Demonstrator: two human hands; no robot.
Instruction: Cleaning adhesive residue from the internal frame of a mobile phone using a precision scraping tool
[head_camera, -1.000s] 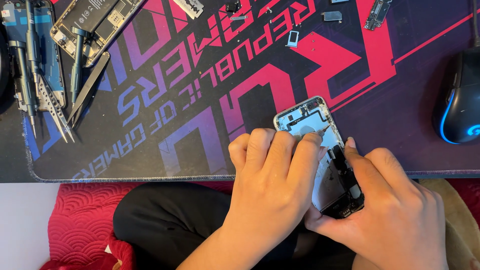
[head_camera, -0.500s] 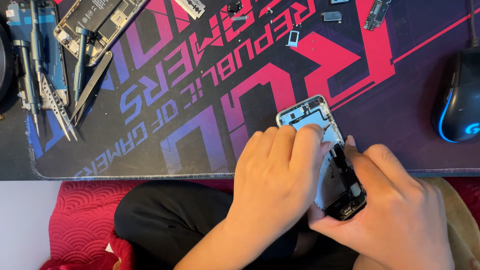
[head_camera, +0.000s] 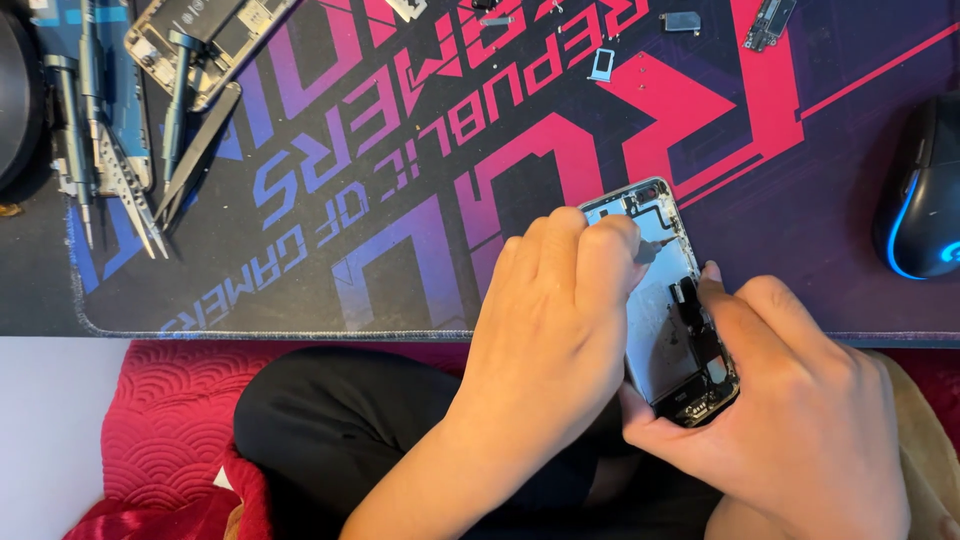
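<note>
Left hand fingers curled over opened phone | right hand grips phone's lower end | mat edge

Your hands are crowding the mat's near edge: your left hand is covering the opened phone shell from the left, your right hand is boxing it in from the right. Open mat is lying wide ahead and leftward — you're passing freely there. Farther left, the tweezers and screwdrivers and a second phone frame are blocking the corner. Small loose parts are dotting the far strip, and the mouse is closing off the right side
</note>
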